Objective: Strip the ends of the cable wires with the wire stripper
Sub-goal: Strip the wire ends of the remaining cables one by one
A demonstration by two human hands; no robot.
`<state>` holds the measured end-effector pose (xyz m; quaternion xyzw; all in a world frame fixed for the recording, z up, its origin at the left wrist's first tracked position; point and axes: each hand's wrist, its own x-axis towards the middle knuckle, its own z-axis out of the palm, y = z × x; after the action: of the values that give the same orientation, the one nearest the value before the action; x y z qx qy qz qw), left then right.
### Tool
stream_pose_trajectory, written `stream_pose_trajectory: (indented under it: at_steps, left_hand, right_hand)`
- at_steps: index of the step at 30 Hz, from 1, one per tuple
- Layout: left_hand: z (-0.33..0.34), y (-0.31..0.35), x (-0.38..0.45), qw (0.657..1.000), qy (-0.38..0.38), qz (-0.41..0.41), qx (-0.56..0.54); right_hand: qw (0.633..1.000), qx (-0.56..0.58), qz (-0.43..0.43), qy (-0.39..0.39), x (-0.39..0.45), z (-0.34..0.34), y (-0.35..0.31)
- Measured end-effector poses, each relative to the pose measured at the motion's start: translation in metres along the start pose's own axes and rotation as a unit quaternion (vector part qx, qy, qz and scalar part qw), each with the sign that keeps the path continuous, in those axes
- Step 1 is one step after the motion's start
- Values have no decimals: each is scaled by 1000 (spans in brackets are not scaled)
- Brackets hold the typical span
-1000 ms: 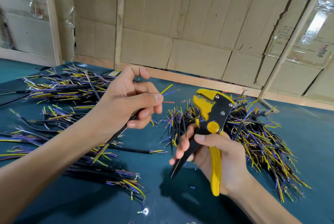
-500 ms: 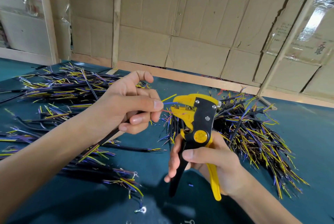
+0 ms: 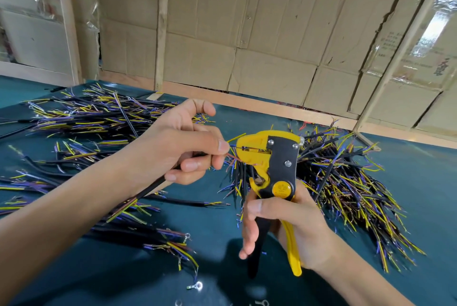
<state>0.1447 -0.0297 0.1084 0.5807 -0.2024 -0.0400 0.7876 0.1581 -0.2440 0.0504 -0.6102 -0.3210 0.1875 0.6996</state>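
The left hand (image 3: 178, 147) pinches a cable (image 3: 148, 189) whose wire enters the wire stripper (image 3: 269, 172), which the right hand (image 3: 291, 226) grips.

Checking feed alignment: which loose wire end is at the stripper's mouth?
The reddish wire, pinched by the left hand; the yellow wire splays above the wire stripper.

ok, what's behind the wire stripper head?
Behind the wire stripper lies a pile of cut cables on the green table. The stripper and right hand cover the pile's near-left part.

Head-worn view, angled down, close over table (image 3: 408, 182)
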Motion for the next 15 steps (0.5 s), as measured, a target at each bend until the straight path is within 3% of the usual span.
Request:
stream_pose_trajectory:
  at_steps: [2,5,7,10,13,15]
  left_hand:
    - [-1,0,0,1000,-6,-3,9]
    - [-4,-1,1,999,10,-2,37]
    - [-7,-2,1,996,46,25,72]
    - [-8,-5,4,985,122,70,104]
    - [-5,-13,9,986,156,50,-8]
    - [0,-19,10,986,139,45,-79]
  right_hand:
    - [998,-2,5,56,0,6,0]
    - [996,67,28,55,1,10,0]
    - [990,131,22,44,3,11,-1]
    - [988,126,-13,92,7,10,-2]
    - [991,93,8,101,7,8,-4]
    - [993,92,42,57,5,11,-4]
